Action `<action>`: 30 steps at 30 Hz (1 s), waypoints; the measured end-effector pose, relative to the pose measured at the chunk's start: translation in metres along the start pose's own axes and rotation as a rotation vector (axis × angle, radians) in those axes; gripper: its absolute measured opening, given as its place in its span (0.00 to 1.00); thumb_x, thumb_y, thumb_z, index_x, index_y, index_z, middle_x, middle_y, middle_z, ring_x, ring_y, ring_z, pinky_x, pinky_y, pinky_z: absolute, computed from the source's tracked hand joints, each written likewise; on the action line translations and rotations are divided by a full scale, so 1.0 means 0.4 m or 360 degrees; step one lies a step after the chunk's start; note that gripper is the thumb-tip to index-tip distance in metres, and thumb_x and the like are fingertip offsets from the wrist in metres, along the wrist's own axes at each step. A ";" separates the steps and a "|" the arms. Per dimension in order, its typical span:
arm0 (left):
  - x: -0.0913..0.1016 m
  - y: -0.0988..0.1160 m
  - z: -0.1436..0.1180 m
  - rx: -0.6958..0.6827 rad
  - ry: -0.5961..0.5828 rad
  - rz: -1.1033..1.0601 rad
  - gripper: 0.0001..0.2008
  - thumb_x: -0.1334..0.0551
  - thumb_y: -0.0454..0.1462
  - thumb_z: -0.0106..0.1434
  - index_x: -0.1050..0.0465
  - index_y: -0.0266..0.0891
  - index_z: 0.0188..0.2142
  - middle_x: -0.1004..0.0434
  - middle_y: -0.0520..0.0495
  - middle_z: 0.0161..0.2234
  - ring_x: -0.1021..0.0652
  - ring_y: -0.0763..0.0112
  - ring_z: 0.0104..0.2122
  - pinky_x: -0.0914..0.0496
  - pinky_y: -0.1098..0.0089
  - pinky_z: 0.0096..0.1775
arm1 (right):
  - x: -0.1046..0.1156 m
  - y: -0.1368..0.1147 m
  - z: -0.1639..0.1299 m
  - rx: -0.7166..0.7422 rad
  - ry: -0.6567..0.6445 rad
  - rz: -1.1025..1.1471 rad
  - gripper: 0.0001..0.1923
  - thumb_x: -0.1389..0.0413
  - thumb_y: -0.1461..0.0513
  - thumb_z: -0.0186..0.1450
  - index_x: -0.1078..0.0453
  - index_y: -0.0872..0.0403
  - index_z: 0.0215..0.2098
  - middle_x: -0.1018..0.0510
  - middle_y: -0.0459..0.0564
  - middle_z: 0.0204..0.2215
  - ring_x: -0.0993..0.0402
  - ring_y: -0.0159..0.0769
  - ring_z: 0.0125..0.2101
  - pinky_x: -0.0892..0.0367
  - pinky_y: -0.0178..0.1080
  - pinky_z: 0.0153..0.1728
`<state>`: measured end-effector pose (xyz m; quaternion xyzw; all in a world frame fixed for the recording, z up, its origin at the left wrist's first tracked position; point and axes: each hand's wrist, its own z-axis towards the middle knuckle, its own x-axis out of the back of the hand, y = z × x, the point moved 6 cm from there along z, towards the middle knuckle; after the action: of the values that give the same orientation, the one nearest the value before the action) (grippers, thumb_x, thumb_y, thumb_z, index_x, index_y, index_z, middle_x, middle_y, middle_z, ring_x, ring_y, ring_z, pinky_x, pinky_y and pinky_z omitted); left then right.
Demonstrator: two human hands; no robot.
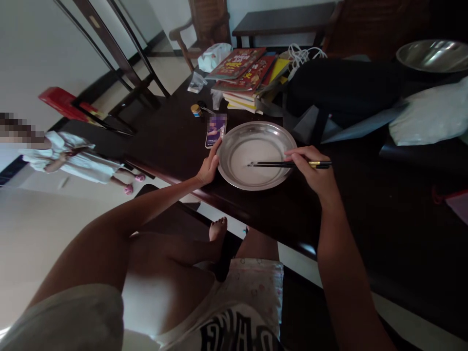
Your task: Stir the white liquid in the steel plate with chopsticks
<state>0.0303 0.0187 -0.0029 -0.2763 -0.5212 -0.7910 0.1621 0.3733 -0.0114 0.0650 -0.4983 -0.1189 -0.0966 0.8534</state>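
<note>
A round steel plate [234, 178] with a pale white film inside sits near the front edge of a dark wooden table [171, 141]. My left hand [209, 167] rests against the plate's left rim, fingers curled on it. My right hand [315, 170] holds a pair of black chopsticks [281, 165] with gold bands. They lie level over the plate, tips near its middle.
A phone [215, 131] lies just left of the plate, a small jar [196, 110] beyond it. Stacked books [245, 75], a dark bag [343, 87], a white sack [431, 117] and a steel bowl [435, 54] crowd the far side. Another person in white [69, 156] is on the floor at left.
</note>
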 end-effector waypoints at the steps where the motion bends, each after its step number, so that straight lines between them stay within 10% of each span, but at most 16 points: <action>1: 0.002 -0.001 -0.001 0.0007 -0.0001 0.0001 0.44 0.60 0.66 0.72 0.50 0.44 0.76 0.37 0.35 0.73 0.29 0.48 0.69 0.36 0.47 0.69 | 0.004 0.000 0.000 0.0004 0.0036 -0.0033 0.08 0.42 0.58 0.71 0.19 0.45 0.40 0.13 0.46 0.33 0.18 0.42 0.39 0.26 0.47 0.45; 30: 0.018 0.028 -0.029 0.0123 -0.0043 -0.0039 0.43 0.58 0.65 0.72 0.50 0.47 0.76 0.40 0.39 0.75 0.29 0.45 0.69 0.41 0.42 0.71 | -0.002 -0.034 -0.013 0.0019 0.0008 -0.0075 0.08 0.41 0.56 0.69 0.18 0.45 0.39 0.12 0.48 0.34 0.18 0.46 0.40 0.27 0.50 0.46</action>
<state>0.0278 0.0039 0.0062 -0.2741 -0.5569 -0.7684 0.1560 0.3692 -0.0225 0.0736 -0.4900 -0.1290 -0.1173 0.8541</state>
